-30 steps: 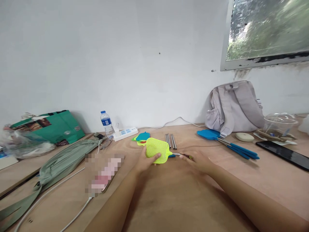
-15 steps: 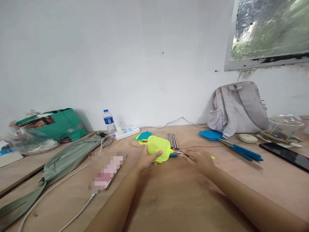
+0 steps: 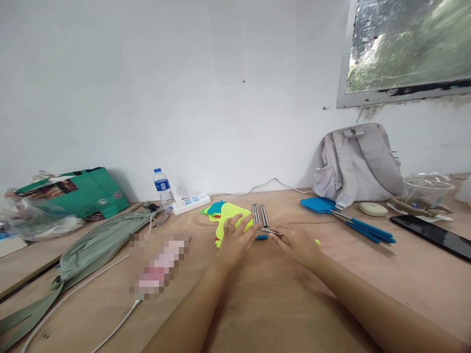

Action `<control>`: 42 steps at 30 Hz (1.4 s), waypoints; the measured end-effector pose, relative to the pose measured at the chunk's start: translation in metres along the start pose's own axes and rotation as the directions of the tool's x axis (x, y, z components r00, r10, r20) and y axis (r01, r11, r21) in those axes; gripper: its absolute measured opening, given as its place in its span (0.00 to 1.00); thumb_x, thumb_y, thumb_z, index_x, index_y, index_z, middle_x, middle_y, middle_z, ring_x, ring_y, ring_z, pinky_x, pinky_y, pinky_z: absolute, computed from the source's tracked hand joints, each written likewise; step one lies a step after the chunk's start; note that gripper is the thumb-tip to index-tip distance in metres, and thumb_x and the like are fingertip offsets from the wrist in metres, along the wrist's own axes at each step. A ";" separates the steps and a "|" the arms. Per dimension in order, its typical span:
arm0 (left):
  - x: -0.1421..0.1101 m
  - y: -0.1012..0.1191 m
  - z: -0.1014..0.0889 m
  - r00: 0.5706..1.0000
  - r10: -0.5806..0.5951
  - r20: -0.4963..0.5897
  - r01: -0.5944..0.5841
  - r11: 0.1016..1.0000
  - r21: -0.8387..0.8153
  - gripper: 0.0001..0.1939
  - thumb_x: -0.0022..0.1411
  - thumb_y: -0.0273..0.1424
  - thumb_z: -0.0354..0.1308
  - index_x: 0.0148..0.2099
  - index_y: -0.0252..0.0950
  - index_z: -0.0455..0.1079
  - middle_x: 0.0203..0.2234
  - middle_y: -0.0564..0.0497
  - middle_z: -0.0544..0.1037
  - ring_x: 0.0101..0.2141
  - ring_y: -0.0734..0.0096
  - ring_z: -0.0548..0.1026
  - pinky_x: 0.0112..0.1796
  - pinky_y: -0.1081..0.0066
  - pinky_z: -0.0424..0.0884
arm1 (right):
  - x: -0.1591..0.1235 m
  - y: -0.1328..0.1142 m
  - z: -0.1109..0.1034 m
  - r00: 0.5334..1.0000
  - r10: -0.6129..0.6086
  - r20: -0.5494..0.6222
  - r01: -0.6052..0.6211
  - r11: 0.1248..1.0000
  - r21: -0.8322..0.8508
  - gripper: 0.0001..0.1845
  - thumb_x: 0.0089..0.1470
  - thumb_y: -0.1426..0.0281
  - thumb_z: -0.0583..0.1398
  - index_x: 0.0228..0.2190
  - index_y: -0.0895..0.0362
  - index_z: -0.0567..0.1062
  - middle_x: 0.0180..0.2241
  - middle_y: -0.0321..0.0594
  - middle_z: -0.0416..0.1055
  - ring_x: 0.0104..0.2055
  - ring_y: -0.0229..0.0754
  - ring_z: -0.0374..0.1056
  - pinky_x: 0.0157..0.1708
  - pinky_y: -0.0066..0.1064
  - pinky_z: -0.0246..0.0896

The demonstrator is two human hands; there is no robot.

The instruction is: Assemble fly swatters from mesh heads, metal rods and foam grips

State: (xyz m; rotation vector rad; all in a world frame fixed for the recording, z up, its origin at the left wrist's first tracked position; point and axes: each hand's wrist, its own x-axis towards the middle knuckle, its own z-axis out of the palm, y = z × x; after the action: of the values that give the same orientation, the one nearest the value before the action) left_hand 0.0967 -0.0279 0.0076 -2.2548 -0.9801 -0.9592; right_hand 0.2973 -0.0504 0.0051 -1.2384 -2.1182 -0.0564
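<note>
A yellow-green fly swatter with a perforated head [image 3: 226, 221] is held between my two hands, its head to the left. My left hand [image 3: 237, 240] lies over the lower right of the head, fingers slightly spread across the mesh and its neck; the thumb is hidden. The thin metal rod [image 3: 270, 231] runs from there into the fingers of my right hand [image 3: 300, 244], which are closed around it. A yellow-green handle end [image 3: 317, 241] shows beyond the right hand. A blue handle piece [image 3: 261, 237] lies just behind the rod.
Behind my hands lie metal tubes [image 3: 264, 215] and stacked coloured swatter heads [image 3: 218, 206]. Assembled blue fly swatters [image 3: 362, 228] rest at right, before a grey backpack [image 3: 362, 164]. A phone [image 3: 434, 235], power strip [image 3: 191, 203], bottle [image 3: 163, 189] and cables surround the work area.
My left hand has shifted from the head's near left edge to over its lower right side by the neck. The head has turned and tilted; the right hand stays on the rod.
</note>
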 end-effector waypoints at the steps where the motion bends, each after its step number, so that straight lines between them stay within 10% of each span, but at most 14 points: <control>1: -0.001 0.003 0.004 0.999 0.035 0.012 -0.035 0.999 0.023 0.13 0.58 0.29 0.51 0.45 0.46 0.66 0.47 0.50 0.68 0.50 0.60 0.58 0.50 0.60 0.49 | 0.000 0.000 0.001 1.000 -0.006 0.004 0.006 1.000 -0.005 0.16 0.56 0.63 0.49 0.44 0.48 0.70 0.39 0.36 0.73 0.36 0.41 0.70 0.34 0.31 0.63; 16: 0.001 -0.016 -0.001 0.960 0.155 0.234 -0.187 0.975 0.119 0.16 0.53 0.22 0.50 0.43 0.43 0.66 0.42 0.49 0.69 0.43 0.61 0.60 0.45 0.60 0.51 | 0.007 0.007 0.008 0.990 -0.108 0.090 0.101 0.992 0.072 0.17 0.57 0.63 0.49 0.47 0.46 0.67 0.44 0.34 0.70 0.42 0.41 0.69 0.40 0.33 0.64; 32: -0.016 -0.085 -0.017 0.995 0.066 0.073 -0.082 0.969 0.235 0.13 0.57 0.24 0.50 0.40 0.46 0.70 0.42 0.52 0.72 0.43 0.59 0.61 0.44 0.60 0.52 | 0.011 0.041 -0.010 0.982 -0.167 0.090 0.179 0.975 -0.135 0.17 0.57 0.63 0.47 0.40 0.53 0.72 0.40 0.39 0.72 0.41 0.42 0.68 0.39 0.33 0.62; 37: -0.010 -0.063 -0.012 0.997 -0.056 -0.051 0.064 0.984 0.168 0.12 0.58 0.28 0.50 0.44 0.47 0.68 0.46 0.52 0.70 0.47 0.58 0.61 0.48 0.57 0.48 | 0.006 0.026 -0.004 0.998 -0.064 0.020 0.067 0.986 -0.151 0.16 0.56 0.64 0.49 0.41 0.53 0.72 0.41 0.39 0.72 0.41 0.43 0.68 0.37 0.34 0.63; 42: 0.004 -0.022 -0.003 0.989 0.130 0.077 -0.137 0.986 0.097 0.11 0.60 0.27 0.47 0.45 0.39 0.65 0.38 0.48 0.73 0.41 0.64 0.67 0.43 0.65 0.57 | 0.004 0.007 -0.003 0.999 -0.054 0.000 0.053 0.997 -0.060 0.16 0.56 0.64 0.49 0.43 0.52 0.71 0.40 0.38 0.72 0.39 0.41 0.69 0.35 0.31 0.63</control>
State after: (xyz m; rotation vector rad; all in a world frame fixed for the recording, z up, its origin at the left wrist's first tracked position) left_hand 0.0803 -0.0144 0.0154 -2.2504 -0.8744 -0.7601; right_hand 0.3034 -0.0442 0.0077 -1.2153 -2.1625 -0.1450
